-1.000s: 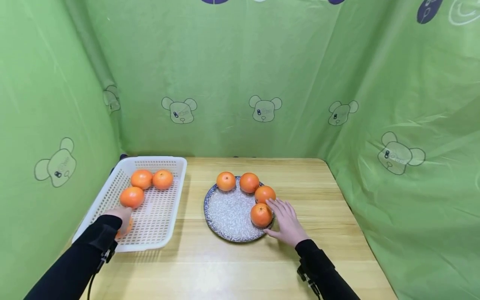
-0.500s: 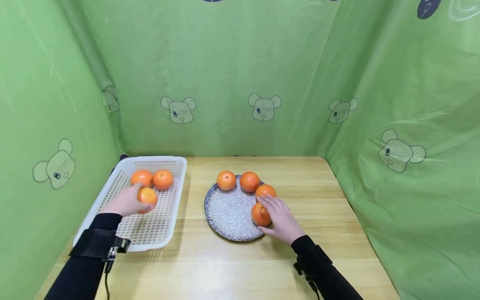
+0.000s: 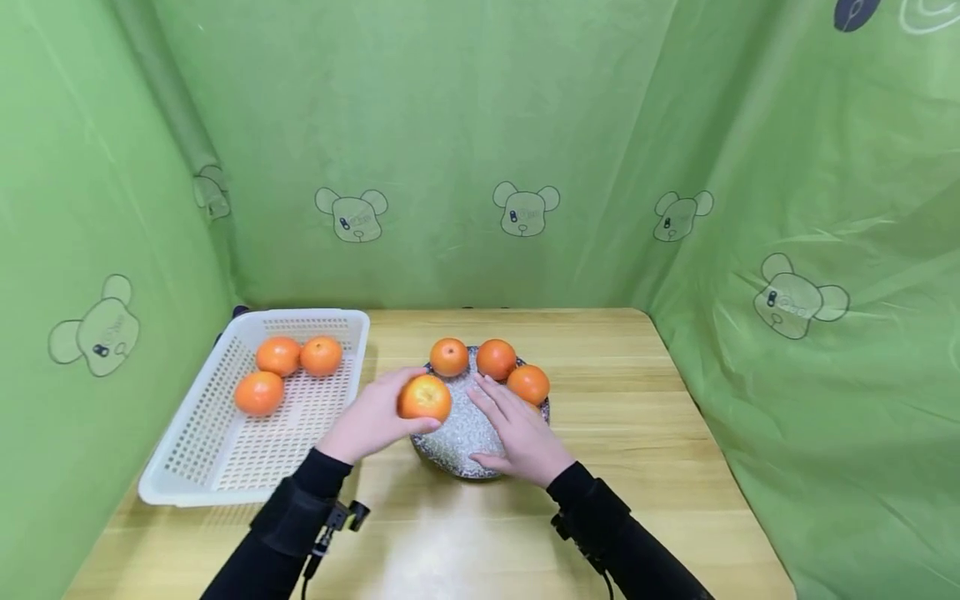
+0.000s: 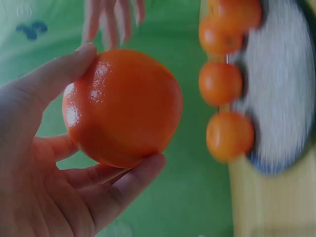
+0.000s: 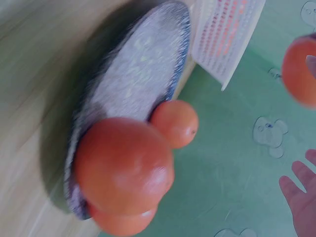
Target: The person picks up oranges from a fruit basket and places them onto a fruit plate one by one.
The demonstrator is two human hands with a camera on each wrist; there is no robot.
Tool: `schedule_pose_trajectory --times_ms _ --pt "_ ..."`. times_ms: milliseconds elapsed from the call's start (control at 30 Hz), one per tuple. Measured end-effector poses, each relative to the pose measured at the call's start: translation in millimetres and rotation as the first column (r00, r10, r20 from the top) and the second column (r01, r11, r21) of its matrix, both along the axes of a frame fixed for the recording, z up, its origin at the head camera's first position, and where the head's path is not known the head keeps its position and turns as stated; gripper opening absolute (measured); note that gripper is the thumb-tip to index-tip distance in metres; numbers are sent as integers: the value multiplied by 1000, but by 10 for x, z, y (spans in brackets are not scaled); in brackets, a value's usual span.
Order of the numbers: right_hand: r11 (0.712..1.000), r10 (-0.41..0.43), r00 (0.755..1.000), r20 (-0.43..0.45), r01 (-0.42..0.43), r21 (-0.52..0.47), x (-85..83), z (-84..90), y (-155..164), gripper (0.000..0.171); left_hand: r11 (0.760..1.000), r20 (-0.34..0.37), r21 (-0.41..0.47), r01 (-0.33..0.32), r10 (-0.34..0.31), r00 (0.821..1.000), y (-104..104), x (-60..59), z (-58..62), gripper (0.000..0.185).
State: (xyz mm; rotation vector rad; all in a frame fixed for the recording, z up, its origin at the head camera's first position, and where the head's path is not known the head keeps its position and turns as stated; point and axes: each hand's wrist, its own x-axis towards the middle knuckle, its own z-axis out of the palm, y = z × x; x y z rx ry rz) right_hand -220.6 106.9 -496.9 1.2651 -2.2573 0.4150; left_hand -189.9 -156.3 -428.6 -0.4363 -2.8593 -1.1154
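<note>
Desk (image 3: pixel 637 467): wood, green backdrop
Left hand (image 3: pixel 367 425): gripping orange (image 3: pixel 424 397) over plate (image 3: pixel 450 446)
Right hand (image 3: pixel 517 433): flat, fingers straight, empty
Progress: basket (image 3: pixel 225 483) holds three left

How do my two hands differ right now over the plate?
The left hand grips an orange with thumb and fingers curled round it; the right hand holds nothing, fingers straight. The left hand is at the plate's left edge; the right hand lies flat across its right part. Both wear black sleeves.
</note>
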Motion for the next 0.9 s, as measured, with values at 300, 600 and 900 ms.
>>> schedule_pose_trajectory --times_ms 300,600,900 --pt "998 37 999 -29 -39 -56 83 -2 -107 106 987 8 102 128 -129 992 469 50 -86 77" --pt "995 33 999 -6 -33 -97 130 28 -115 94 971 43 175 160 -170 984 549 124 -119 77" --pt "995 -17 995 96 26 -91 170 -39 -22 90 997 38 -72 12 -9 999 221 159 -101 67"
